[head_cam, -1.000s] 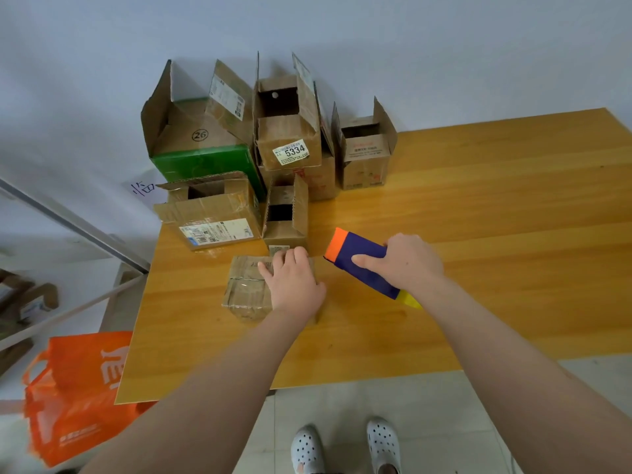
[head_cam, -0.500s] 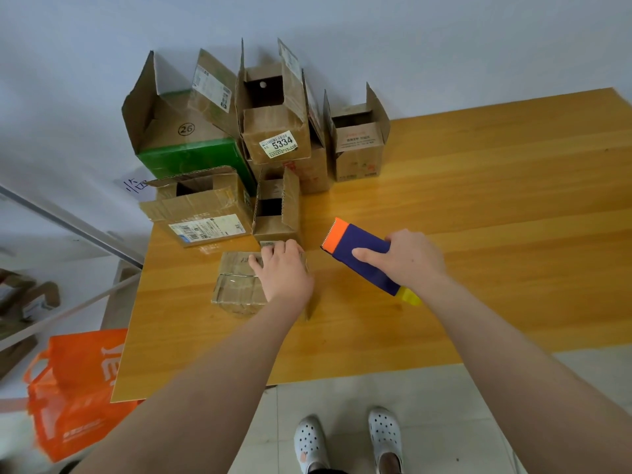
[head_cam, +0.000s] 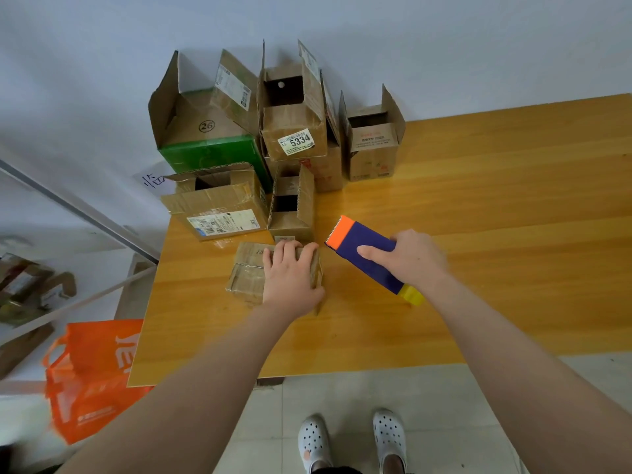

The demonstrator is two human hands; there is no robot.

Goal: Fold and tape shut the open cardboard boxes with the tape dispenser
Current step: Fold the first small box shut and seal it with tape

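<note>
Left hand (head_cam: pixel 290 275) pressed flat on small taped box (head_cam: pixel 249 278), right hand (head_cam: pixel 410 260) gripping tape dispenser (head_cam: pixel 364 254) just beside it

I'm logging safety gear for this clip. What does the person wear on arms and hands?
The left forearm and right forearm are bare to the picture's edge, no sleeves. The left hand and right hand are gloveless, with no watch, bracelet or ring visible.
</note>
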